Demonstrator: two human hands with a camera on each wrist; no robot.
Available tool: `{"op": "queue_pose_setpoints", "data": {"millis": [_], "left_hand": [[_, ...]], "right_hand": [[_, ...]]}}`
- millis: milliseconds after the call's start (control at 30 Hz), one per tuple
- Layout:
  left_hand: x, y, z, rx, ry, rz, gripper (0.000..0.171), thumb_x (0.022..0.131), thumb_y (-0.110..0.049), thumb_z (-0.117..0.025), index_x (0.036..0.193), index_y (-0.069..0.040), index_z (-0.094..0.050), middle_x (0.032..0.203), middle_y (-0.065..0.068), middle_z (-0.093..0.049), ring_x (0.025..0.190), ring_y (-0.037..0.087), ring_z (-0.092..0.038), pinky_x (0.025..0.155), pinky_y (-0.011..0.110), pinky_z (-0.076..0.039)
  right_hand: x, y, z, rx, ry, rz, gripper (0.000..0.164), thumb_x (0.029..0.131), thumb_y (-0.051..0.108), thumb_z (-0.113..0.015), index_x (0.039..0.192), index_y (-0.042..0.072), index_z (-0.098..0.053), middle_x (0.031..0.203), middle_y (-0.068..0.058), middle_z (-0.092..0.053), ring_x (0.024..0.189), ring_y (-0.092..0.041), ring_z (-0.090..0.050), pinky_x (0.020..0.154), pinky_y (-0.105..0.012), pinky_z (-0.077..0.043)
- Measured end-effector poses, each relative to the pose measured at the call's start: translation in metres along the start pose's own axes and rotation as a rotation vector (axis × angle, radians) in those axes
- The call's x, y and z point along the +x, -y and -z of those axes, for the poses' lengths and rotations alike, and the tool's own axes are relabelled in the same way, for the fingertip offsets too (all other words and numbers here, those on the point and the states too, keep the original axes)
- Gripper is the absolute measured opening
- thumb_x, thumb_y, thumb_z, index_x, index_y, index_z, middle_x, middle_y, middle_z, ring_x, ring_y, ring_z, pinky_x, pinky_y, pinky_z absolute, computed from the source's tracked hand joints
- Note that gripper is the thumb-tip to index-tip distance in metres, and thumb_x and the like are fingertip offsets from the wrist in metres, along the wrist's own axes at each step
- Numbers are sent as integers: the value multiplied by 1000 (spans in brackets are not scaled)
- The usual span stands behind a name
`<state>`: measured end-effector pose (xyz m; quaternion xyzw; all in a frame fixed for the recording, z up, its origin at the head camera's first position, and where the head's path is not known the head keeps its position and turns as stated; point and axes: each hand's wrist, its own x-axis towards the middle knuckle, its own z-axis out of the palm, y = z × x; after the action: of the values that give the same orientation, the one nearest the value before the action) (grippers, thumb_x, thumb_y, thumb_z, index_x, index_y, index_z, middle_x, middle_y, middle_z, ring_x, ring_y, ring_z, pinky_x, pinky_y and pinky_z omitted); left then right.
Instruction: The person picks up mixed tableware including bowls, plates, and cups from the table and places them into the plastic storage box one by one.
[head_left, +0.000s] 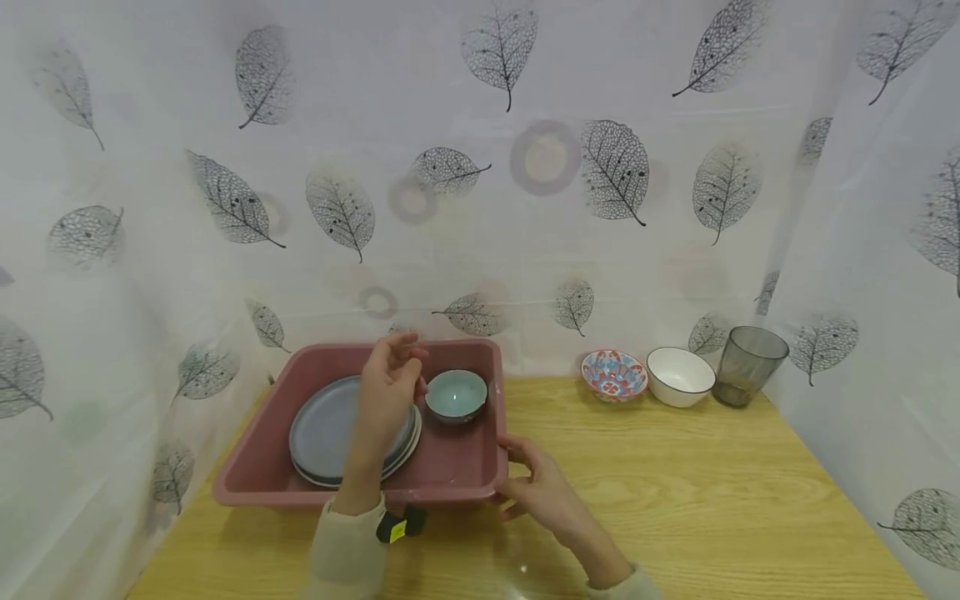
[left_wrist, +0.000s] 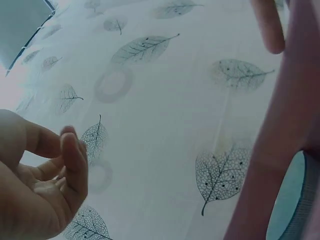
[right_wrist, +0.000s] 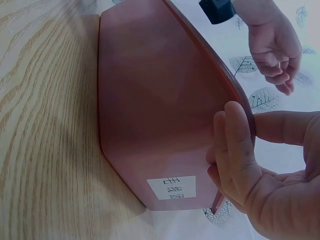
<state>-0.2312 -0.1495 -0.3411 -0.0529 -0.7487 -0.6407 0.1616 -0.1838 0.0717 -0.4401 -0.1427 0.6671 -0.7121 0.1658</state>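
A pink rectangular basin (head_left: 450,467) stands on the wooden table. Inside it, a stack of round plates with a blue-grey one (head_left: 322,433) on top lies on the left, and a small light-green bowl (head_left: 456,396) sits at the back right. Above the basin, between plates and bowl, my left hand (head_left: 388,383) hangs with loosely bent fingers and holds nothing. My right hand (head_left: 543,492) grips the basin's rim near its front right corner. In the right wrist view, the fingers (right_wrist: 237,130) lie along the outer wall, with the thumb across the rim.
To the right at the back of the table (head_left: 675,467) stand a red-and-blue patterned bowl (head_left: 613,375), a white bowl with a dark rim (head_left: 681,377) and a grey see-through cup (head_left: 748,364). A leaf-printed curtain (head_left: 465,258) encloses the back and sides.
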Motion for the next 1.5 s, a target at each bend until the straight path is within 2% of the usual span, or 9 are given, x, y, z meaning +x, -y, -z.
{"op": "queue_pose_setpoints", "data": {"millis": [367, 533, 600, 767, 900, 1100, 1300, 1400, 1500], "left_hand": [[-27, 14, -11, 180, 64, 68, 32, 98, -1, -50, 129, -5, -54, 107, 16, -63, 66, 22, -62, 57, 28, -52], [-31, 24, -14, 376, 57, 87, 30, 98, -7, -51, 127, -5, -56, 109, 14, -67, 66, 17, -61, 59, 30, -50], [-31, 27, -14, 465, 52, 92, 30, 98, -10, -51, 126, -5, -58, 109, 13, -67, 73, 18, -60, 63, 34, -50], [-34, 31, -13, 593, 36, 65, 31, 95, -10, -51, 123, -1, -60, 107, 12, -65, 94, 26, -60, 84, 46, -50], [-35, 34, -13, 643, 28, 21, 30, 92, -6, -53, 120, 1, -61, 100, 12, -63, 92, 28, -60, 82, 47, -50], [-34, 38, -14, 713, 36, -2, 30, 93, -6, -54, 120, 2, -60, 100, 13, -63, 91, 29, -61, 78, 47, -51], [-34, 37, -12, 713, 53, 34, 31, 95, -10, -54, 124, 0, -59, 107, 14, -63, 98, 30, -62, 83, 49, -51], [-35, 37, -10, 707, 54, 50, 31, 96, -12, -53, 125, -1, -58, 110, 14, -64, 101, 30, -62, 84, 49, -51], [-34, 35, -10, 706, 53, 39, 31, 96, -12, -53, 125, -3, -59, 110, 12, -64, 99, 29, -62, 82, 49, -51]], "right_hand": [[1, 0, 1, 1, -16, -6, 61, 92, 5, -65, 146, -4, -37, 137, -29, -46, 83, -28, -68, 63, -35, -60], [0, -1, 0, 7, -14, -4, 61, 91, 3, -63, 146, -5, -36, 137, -29, -46, 83, -31, -69, 63, -37, -60], [0, -1, 0, 9, -14, -6, 62, 91, 3, -63, 146, -5, -36, 138, -29, -46, 83, -30, -69, 64, -39, -60], [0, -1, 0, 10, -12, -8, 62, 92, 5, -64, 146, -4, -36, 138, -30, -46, 83, -30, -69, 66, -45, -60], [0, 0, 5, 1, -34, -16, 62, 93, 8, -63, 148, -3, -35, 140, -33, -44, 84, -32, -69, 64, -42, -60], [-2, 6, 35, -46, -148, -38, 61, 96, 8, -55, 150, -3, -29, 145, -36, -37, 83, -30, -70, 64, -41, -60], [-6, 12, 75, -42, -310, -94, 62, 99, 8, -52, 153, 1, -22, 149, -32, -33, 88, -28, -71, 67, -38, -61], [-9, 11, 95, -25, -371, -129, 66, 101, 9, -48, 156, 1, -12, 152, -32, -27, 88, -21, -70, 69, -35, -61], [-11, 7, 116, 42, -429, -168, 73, 103, 11, -45, 157, 2, 3, 157, -33, -14, 88, -14, -69, 72, -33, -61]]}}
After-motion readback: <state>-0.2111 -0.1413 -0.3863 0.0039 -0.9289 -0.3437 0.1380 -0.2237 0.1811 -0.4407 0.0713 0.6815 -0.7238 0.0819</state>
